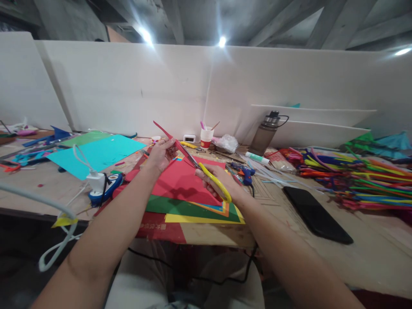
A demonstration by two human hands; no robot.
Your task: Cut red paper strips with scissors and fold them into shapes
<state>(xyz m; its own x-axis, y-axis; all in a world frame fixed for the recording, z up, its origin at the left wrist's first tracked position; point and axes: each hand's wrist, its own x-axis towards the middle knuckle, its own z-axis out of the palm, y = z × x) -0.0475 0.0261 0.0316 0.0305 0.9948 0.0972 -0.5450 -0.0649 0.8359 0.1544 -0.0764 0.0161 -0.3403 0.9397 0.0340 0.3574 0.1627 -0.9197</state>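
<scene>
Smooth white panels (128,86) stand behind a cluttered tan worktable (370,253). On it, flat coloured sheets are stacked, a red sheet (170,180) uppermost. A translucent grey bottle (262,139) stands beyond. Above the stack, the right hand (222,174) is closed around yellow-handled scissors (215,179); the left hand (161,154) pinches a narrow red strip (178,146) at their blades. A paper cup (206,139) holds thin sticks.

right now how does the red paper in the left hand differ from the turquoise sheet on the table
Look: the red paper shows as a narrow strip, the turquoise sheet as a broad face.
Pose: the red paper is held up aslant in the left hand; the turquoise sheet lies flat on the table.
Both look thin.
</scene>
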